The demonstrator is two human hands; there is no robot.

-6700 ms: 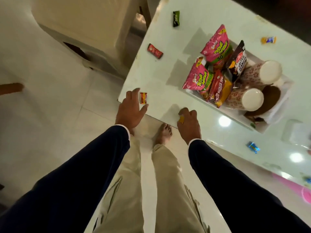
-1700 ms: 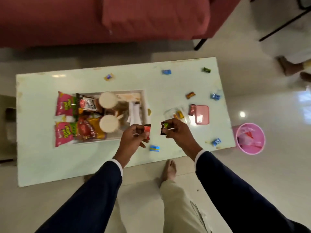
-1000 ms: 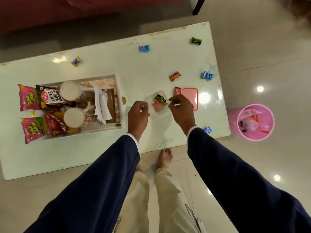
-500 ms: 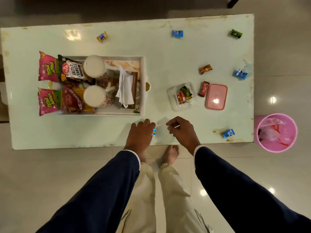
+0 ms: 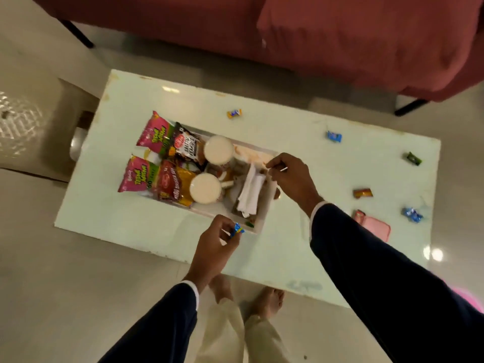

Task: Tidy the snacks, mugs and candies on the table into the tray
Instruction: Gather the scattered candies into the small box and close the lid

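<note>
Glossy pale rectangular table (image 5: pixel 125 205) stands on tiled floor before a red sofa (image 5: pixel 340 35), with crinkly wrapped candies (image 5: pixel 334 136) scattered on it. White rectangular tray (image 5: pixel 264 213) holds shiny snack packets (image 5: pixel 154 132), two mugs (image 5: pixel 218 150) and folded paper. Left hand (image 5: pixel 213 251) pinches a blue candy (image 5: pixel 237 228) beside the tray's near corner; right hand (image 5: pixel 290 176), over the tray, pinches a thin white stick (image 5: pixel 281 169).

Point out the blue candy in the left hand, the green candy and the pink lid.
blue candy (image 5: pixel 237 228), head view, wrapper's visible end.
green candy (image 5: pixel 414 158), head view, wrapper's middle.
pink lid (image 5: pixel 375 227), head view, exposed top.
</note>
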